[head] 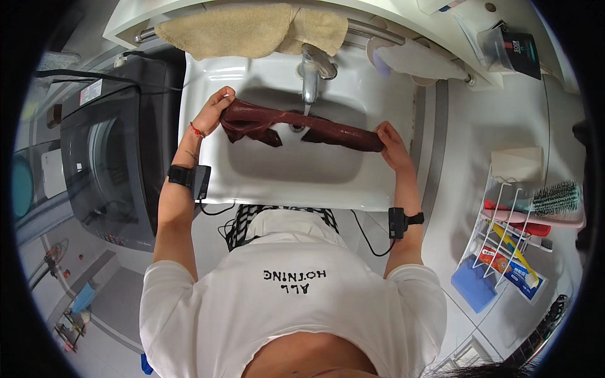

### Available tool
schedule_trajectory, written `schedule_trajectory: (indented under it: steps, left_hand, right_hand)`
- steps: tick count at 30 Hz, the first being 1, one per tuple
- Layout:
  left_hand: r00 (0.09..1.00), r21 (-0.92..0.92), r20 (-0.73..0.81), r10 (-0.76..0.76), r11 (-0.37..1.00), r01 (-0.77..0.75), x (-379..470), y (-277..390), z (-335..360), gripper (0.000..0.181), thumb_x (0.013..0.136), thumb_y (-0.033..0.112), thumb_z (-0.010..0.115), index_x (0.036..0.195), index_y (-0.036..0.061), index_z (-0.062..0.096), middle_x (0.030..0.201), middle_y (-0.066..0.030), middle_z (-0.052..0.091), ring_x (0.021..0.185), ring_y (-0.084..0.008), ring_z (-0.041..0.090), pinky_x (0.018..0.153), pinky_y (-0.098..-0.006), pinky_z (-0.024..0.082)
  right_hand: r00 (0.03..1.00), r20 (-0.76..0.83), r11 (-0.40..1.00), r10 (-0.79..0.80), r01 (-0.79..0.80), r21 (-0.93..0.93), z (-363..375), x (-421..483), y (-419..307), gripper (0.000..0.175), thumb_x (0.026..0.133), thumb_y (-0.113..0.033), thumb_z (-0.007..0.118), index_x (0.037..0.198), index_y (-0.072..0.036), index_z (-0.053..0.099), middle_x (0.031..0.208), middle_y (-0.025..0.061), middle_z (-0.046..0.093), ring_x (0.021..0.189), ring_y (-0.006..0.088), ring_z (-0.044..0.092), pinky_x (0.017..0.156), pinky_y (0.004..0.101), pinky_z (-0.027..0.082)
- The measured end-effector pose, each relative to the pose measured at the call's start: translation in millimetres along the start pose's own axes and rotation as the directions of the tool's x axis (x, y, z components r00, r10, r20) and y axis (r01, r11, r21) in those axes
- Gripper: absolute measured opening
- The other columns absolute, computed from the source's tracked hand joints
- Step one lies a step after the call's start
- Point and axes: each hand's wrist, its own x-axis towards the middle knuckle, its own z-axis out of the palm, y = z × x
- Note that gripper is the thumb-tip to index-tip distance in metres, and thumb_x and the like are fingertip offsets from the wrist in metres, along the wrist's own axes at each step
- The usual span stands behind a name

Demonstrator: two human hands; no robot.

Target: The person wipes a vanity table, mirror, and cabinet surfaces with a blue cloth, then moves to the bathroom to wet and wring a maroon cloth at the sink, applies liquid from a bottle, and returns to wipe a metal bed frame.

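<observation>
A wet, dark red piece of cloth (331,130) stretches across the white washbasin (298,191) between my two hands. My left hand (215,113) pinches its left end, where loose folds hang down. At the opposite end, my right hand (393,145) grips it with fingers and thumb. Water runs from the chrome faucet (310,78) onto the upper edge of the cloth near its middle. Behind it the drain (297,127) is partly hidden. What kind of garment or cloth it is, I cannot tell.
A tan towel (227,30) hangs on a rail behind the faucet. To the left stands a dark top-loading washing machine (113,160). On the right wall, a white wire rack (491,227) holds combs, a brush and toothpaste. Cables (368,241) trail from my wrist-strapped devices.
</observation>
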Motion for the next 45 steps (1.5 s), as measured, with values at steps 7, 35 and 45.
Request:
schedule_trajectory:
  steps: [7,35,45]
  left_hand:
    - [0.86,0.374,-0.18,0.477,0.842,-0.389,63,-29,1,0.015,0.089,0.006,0.059,0.099,0.0072,0.048,0.092,0.0018,0.048,0.084,-0.0082,0.046,0.082,-0.0223,0.041]
    - [0.928,-0.482,-0.18,-0.326,0.852,0.206,68,-164,134,0.029,0.092,0.006,0.044,0.118,0.0049,0.057,0.11,-0.0031,0.062,0.101,-0.0188,0.06,0.088,-0.0321,0.05]
    - [0.982,0.432,-0.152,0.113,0.901,-0.037,49,-165,154,0.033,0.085,0.025,0.059,0.108,0.0005,0.055,0.102,-0.013,0.061,0.097,-0.0279,0.058,0.084,-0.0374,0.048]
  right_hand:
    - [0.96,-0.149,0.808,-0.235,0.108,-0.58,2,41,24,0.006,0.091,-0.012,0.057,0.092,-0.006,0.055,0.086,0.0022,0.056,0.083,0.0149,0.053,0.074,0.0284,0.044]
    - [0.802,-0.195,0.644,-0.565,0.281,-0.711,144,124,133,0.031,0.092,-0.022,0.054,0.072,0.001,0.052,0.071,0.0235,0.054,0.064,0.0439,0.051,0.056,0.0415,0.044]
    - [0.993,-0.117,0.948,-0.004,-0.033,-0.315,127,136,105,0.028,0.091,-0.028,0.054,0.1,-0.002,0.061,0.087,0.0029,0.061,0.08,0.0133,0.055,0.071,0.0294,0.044]
